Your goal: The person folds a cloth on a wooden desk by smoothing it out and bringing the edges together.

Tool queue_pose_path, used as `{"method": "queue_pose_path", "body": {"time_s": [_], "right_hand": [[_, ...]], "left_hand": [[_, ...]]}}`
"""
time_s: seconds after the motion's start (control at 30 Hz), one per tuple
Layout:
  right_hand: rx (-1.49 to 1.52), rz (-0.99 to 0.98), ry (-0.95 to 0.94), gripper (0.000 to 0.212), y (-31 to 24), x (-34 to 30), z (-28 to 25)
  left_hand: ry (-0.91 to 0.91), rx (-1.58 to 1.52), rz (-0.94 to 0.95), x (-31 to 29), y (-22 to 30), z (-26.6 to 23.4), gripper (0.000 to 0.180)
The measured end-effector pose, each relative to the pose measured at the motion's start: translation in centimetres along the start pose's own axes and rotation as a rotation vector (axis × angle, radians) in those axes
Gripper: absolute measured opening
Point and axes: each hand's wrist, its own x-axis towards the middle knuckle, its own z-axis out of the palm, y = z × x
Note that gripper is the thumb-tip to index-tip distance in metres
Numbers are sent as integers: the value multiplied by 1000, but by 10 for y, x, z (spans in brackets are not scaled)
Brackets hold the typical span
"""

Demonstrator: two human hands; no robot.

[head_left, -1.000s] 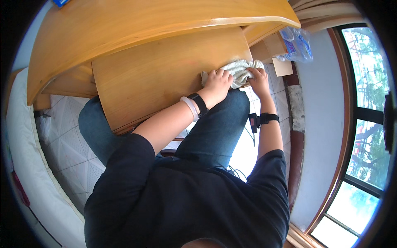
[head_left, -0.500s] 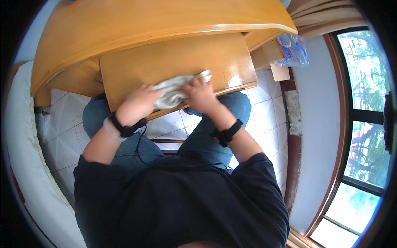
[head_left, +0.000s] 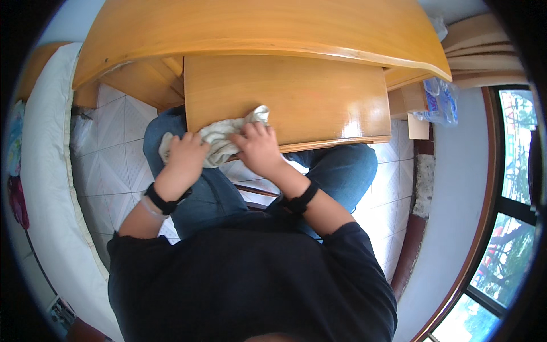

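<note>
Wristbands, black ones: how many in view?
2. One black wristband sits on the left wrist, behind the left hand; the other black wristband is on the right wrist, behind the right hand. Both hands grip the cloth.

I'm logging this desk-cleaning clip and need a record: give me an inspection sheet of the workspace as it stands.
Surface: pull-out wooden shelf under a curved wooden desktop, glossy.
Job's things: crumpled pale cloth at the shelf's front left edge.
Clutter: plastic bag on a side ledge at right.
Hands: left hand and right hand both grip the cloth.
Cables: nothing seen.
Surroundings: white tiled floor, white cushion at left, window at right.
</note>
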Motion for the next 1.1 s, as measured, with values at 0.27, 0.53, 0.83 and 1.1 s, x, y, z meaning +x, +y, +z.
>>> {"method": "queue_pose_path", "body": {"time_s": [0.27, 0.53, 0.83, 1.1], "right_hand": [[-40, 141, 41, 37, 52, -14, -25], [-160, 215, 25, 30, 85, 27, -20], [-289, 327, 241, 45, 86, 40, -4], [523, 67, -470, 40, -65, -41, 7]], "left_hand": [[177, -382, -37, 43, 26, 4, 27], [-75, -503, -1, 109, 2, 0, 19], [248, -400, -207, 147, 10, 6, 26], [146, -431, -199, 147, 7, 0, 27]]}}
